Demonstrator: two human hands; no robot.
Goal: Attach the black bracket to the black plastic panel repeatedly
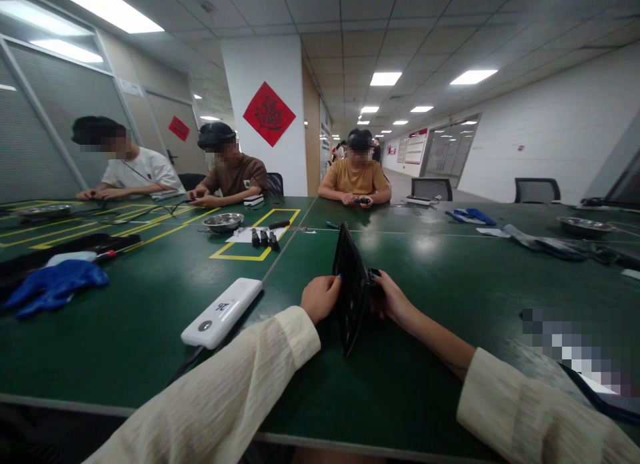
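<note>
Upright at the bench, the black panel sat between the left hand, holding one side, and the right hand, grasping a dark piece opposite, and looked stiff, light, best gripped by its edges.

Thin black panel, flat, upright, seen nearly edge-on, over green tabletop

Ceiling lights are blown-out white, leaving pale glare on my dark green bench. Even my fingers look kinda soft, and walls lean toward the edges.
</note>
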